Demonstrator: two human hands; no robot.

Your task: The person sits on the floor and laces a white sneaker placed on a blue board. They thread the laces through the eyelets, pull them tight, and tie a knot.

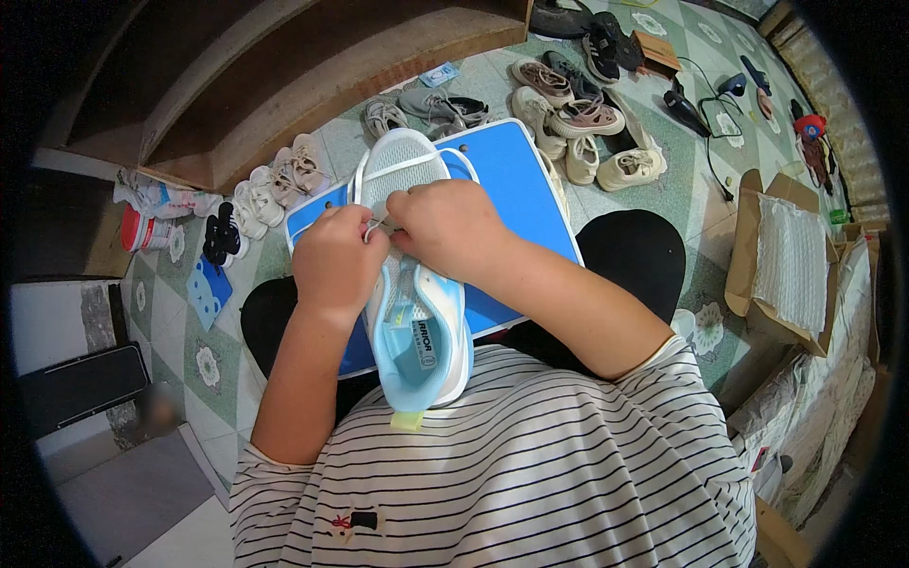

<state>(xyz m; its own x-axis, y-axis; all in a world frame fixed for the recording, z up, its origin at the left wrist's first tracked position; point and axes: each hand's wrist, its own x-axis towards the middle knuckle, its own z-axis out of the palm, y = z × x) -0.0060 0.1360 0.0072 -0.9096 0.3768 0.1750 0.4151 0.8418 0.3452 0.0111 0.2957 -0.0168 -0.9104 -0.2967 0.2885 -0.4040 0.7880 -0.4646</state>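
Note:
A white and light-blue Warrior sneaker (454, 312) lies on a blue board with a white rim (518, 184) across my lap, its toe pointing away from me. Both hands meet over the lacing area, hiding most of the eyelets. My left hand (334, 248) pinches the white shoelace (371, 228) between thumb and forefinger. From the other side, my right hand (447, 224) has its fingertips closed at the same lace, close to the left ones. A loop of lace crosses the mesh toe and arcs over the board. The light-blue heel opening faces my striped shirt.
Several pairs of shoes (568, 113) stand on the tiled floor ahead, before a wooden shelf (341, 71). More white sneakers (257, 202) are at the left. To the right are an opened cardboard box (746, 241) and a black hair dryer (685, 106) with its cord.

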